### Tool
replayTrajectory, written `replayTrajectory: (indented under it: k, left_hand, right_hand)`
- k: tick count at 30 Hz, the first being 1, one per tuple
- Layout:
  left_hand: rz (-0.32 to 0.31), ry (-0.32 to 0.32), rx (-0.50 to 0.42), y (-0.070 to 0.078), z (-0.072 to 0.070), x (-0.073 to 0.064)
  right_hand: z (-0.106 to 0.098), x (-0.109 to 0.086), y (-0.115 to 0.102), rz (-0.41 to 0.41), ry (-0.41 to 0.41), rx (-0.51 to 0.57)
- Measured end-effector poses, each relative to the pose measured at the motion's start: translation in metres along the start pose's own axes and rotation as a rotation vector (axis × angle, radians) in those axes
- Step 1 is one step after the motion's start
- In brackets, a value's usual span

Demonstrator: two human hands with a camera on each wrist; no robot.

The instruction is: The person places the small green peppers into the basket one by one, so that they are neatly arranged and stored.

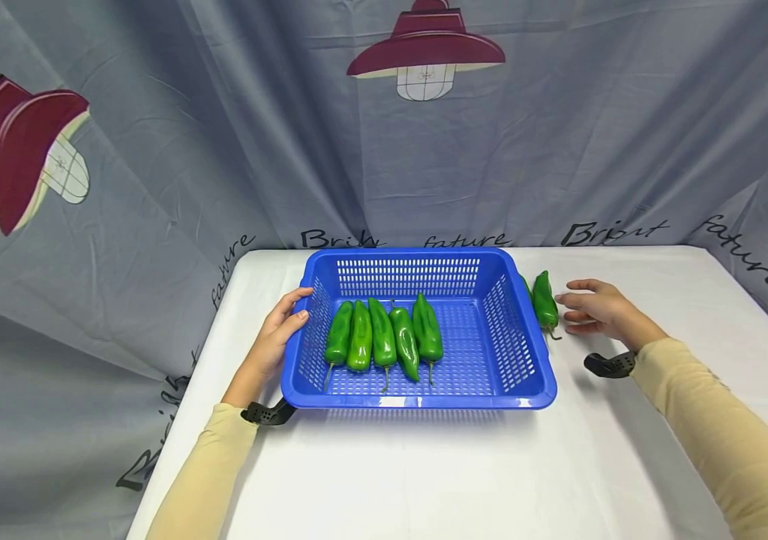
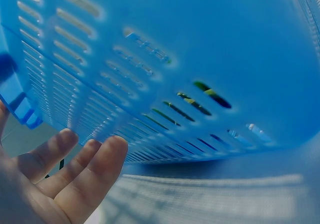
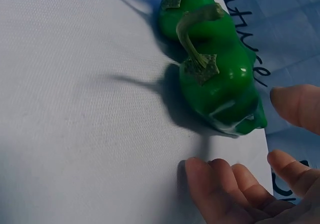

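Observation:
A blue plastic basket stands on the white table, with several green peppers lying side by side in its left and middle part. My left hand rests at its left rim, thumb and one finger lying over the edge. In the left wrist view the other fingers extend, nearly straight, along the slotted outer wall. Right of the basket lies a green pepper with a curved stem; a second pepper is beside it, partly hidden by the basket in the head view. My right hand spreads next to the nearer pepper, fingers loosely bent and apart from it.
Behind the table hangs a grey-blue curtain printed with lamps and lettering, reaching down to the table's back edge. Each wrist wears a black camera band; the right one sits just above the cloth.

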State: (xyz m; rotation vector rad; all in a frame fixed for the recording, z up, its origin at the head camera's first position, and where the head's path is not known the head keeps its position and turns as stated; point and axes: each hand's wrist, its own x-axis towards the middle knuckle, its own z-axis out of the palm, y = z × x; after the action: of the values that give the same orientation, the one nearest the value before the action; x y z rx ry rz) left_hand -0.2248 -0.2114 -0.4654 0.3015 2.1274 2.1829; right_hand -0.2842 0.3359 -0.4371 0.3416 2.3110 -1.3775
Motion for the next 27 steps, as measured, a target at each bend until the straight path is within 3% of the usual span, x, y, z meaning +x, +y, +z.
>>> replayTrajectory:
  k: [27]
  left_hand:
    - [0.0, -0.004, 0.003, 0.0, 0.0, 0.0]
  right_hand:
    - [0.025, 0.016, -0.016, -0.038, 0.095, -0.191]
